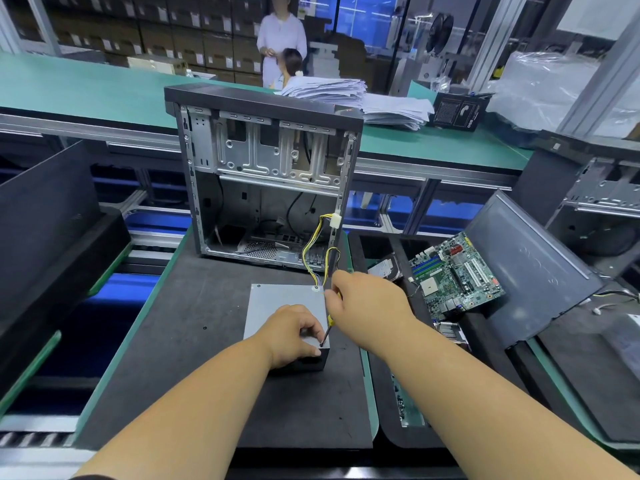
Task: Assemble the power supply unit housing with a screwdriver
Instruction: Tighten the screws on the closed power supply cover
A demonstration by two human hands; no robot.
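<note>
A grey metal power supply unit (277,299) lies flat on the black foam mat (194,341), its yellow and black cables (311,258) running up toward the open case. My left hand (294,334) rests on the unit's near right part with fingers curled, steadying it next to the screw spot. My right hand (363,303) grips a yellow-handled screwdriver (328,329); its dark shaft slants down and its tip meets the unit's near right corner.
An open empty computer case (266,174) stands upright behind the unit. A green motherboard (457,271) and a hard drive (386,268) lie to the right beside a leaning dark side panel (526,268). A paper stack (363,98) sits on the far green bench; people are beyond.
</note>
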